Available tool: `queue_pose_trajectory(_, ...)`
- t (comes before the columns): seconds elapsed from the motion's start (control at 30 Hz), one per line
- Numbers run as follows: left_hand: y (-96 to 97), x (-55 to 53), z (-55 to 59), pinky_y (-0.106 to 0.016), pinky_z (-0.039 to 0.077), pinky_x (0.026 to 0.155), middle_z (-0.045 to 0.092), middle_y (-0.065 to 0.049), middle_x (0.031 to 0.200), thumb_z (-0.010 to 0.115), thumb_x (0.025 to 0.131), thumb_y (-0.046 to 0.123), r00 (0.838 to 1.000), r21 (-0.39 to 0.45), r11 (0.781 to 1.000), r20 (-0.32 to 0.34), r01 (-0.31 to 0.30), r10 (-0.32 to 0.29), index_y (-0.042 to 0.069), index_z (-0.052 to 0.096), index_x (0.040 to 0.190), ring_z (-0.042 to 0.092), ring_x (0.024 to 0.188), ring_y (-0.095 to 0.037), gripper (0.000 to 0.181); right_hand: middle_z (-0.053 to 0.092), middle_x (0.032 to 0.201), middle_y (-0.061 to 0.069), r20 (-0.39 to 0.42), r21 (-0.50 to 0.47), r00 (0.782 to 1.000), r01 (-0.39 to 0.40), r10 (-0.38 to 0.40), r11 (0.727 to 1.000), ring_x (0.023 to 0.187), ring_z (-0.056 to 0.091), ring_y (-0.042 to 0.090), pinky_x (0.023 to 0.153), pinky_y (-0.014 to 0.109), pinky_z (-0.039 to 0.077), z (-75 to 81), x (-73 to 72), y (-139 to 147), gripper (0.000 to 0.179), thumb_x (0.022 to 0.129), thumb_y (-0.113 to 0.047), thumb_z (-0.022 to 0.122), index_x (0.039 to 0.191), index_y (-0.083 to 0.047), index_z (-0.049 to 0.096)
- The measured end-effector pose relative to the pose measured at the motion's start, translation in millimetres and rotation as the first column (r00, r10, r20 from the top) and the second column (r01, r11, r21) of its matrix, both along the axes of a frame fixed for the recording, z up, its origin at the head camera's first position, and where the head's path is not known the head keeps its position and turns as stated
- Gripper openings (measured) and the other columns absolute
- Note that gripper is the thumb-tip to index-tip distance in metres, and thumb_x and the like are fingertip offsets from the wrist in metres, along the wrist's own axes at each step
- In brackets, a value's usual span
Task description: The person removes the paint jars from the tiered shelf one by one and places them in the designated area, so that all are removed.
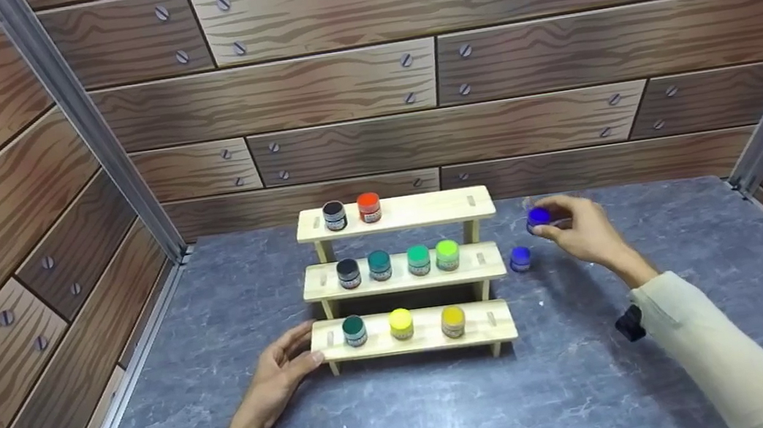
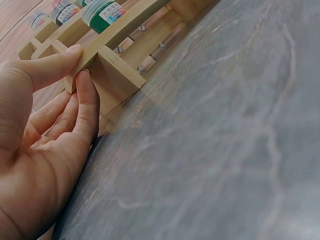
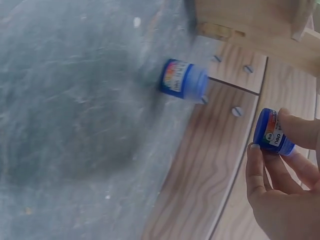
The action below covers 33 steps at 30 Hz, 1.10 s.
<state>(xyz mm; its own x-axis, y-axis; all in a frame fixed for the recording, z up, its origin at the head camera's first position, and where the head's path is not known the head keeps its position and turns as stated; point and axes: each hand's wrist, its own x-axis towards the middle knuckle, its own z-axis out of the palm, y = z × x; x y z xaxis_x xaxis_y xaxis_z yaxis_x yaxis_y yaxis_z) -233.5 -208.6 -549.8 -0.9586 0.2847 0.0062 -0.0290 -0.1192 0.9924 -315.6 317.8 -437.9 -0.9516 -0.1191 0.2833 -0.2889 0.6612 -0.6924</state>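
Note:
A three-tier wooden display rack (image 1: 428, 340) stands mid-table with small paint jars on its steps. My left hand (image 1: 278, 378) pinches the left end of the lowest step, its thumb (image 2: 60, 62) on the upper side and fingers underneath. To the right of the rack, my right hand (image 1: 586, 231) holds a blue paint jar (image 3: 272, 131) between thumb and fingertips, raised off the table. A second blue paint jar (image 1: 520, 259) stands on the table below it, close to the middle step's right end; it is also in the right wrist view (image 3: 182, 80).
On the top step are a black jar (image 1: 334, 216) and a red jar (image 1: 369, 207). The middle step carries several dark and green jars, such as a lime one (image 1: 447, 255). Below are dark green, yellow (image 1: 401, 323) and ochre jars. Wood-patterned walls (image 1: 335, 87) enclose the grey table (image 1: 408, 417).

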Motion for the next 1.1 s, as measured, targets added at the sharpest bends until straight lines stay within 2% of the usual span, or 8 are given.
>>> queue_pose_trajectory(0.5, 1.3, 1.6, 2.6, -0.031, 0.057, 0.106, 0.040, -0.036, 0.160, 0.072, 0.098, 0.002, 1.000, 0.013, 1.000, 0.000, 0.001, -0.001, -0.012, 0.031, 0.161, 0.065, 0.124, -0.021, 0.077, 0.063, 0.134, 0.038, 0.115, 0.024, 0.993, -0.005, 0.002, 1.000, 0.118, 0.067, 0.052, 0.106, 0.058, 0.055, -29.0, -1.1, 13.9, 0.048, 0.097, 0.000, 0.073, 0.141, 0.012, 0.058)
queue_pose_trajectory(1.1, 1.4, 1.8, 2.9, -0.028, 0.056, 0.105, 0.041, -0.035, 0.159, 0.072, 0.099, 0.003, 1.000, 0.004, 1.000, -0.005, 0.001, 0.000, -0.012, 0.031, 0.161, 0.064, 0.126, -0.020, 0.075, 0.071, 0.121, 0.033, 0.173, 0.102, 0.984, -0.062, 0.044, 0.993, 0.113, 0.069, 0.048, 0.105, 0.062, 0.054, -46.7, -6.4, 16.7, 0.041, 0.091, 0.001, 0.078, 0.128, 0.014, 0.066)
